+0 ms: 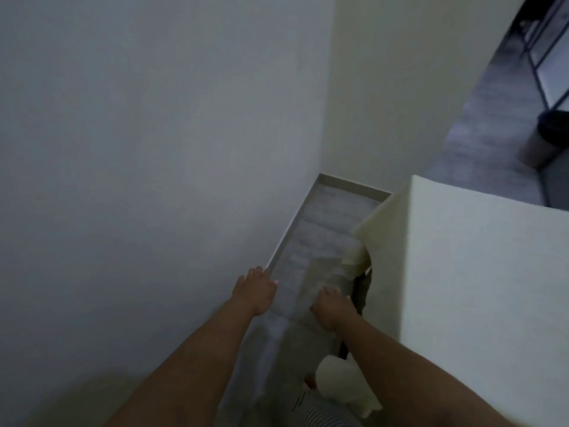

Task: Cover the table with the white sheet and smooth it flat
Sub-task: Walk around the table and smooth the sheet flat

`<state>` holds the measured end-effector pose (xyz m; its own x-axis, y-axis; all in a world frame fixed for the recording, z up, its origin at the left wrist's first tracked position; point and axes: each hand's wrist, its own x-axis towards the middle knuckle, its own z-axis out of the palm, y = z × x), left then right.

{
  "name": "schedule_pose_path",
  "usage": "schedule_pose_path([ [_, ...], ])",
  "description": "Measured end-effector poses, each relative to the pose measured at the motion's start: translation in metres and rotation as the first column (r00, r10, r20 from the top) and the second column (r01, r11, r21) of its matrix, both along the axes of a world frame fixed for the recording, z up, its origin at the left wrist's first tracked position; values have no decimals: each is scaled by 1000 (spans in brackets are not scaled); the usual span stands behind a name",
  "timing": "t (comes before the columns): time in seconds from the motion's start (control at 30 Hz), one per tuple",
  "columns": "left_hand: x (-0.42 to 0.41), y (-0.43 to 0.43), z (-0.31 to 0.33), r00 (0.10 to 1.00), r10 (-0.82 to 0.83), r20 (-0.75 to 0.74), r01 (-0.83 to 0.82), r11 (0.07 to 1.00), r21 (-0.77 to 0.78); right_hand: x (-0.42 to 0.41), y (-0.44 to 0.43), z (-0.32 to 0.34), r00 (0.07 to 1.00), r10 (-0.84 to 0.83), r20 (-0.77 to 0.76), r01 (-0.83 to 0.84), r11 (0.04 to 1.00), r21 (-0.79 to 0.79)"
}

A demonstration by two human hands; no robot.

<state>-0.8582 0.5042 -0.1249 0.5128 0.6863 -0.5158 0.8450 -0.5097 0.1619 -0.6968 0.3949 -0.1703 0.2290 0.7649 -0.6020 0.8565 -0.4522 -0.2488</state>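
Observation:
The white sheet lies over the table on the right, and its top looks flat. Its left side hangs down toward the floor, bunched near the corner, with another loose fold lower down. A dark table leg shows under the hanging edge. My right hand reaches down beside that leg, fingers curled close to a blurred pale patch of sheet; whether it grips the cloth is unclear. My left hand hovers over the floor near the wall, with its fingers spread and nothing in it.
A pale wall runs along the left, leaving a narrow strip of grey floor between it and the table. A dark-lined bin and a dark-framed glass partition stand at the top right. My foot is below.

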Motion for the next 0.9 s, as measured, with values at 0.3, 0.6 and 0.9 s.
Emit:
schedule_pose_path([
  [0.3,72,70,-7,941,-337,6,337,941,28,32,32,9,945,-326,-37,326,945,-3],
  [0.6,175,95,-8,630,-766,128,759,642,106,-6,3,-6,635,-773,-23,769,634,-77],
  [0.9,216,5,29,95,-973,208,930,162,331,-64,-26,7,213,-977,-27,977,212,23],
])
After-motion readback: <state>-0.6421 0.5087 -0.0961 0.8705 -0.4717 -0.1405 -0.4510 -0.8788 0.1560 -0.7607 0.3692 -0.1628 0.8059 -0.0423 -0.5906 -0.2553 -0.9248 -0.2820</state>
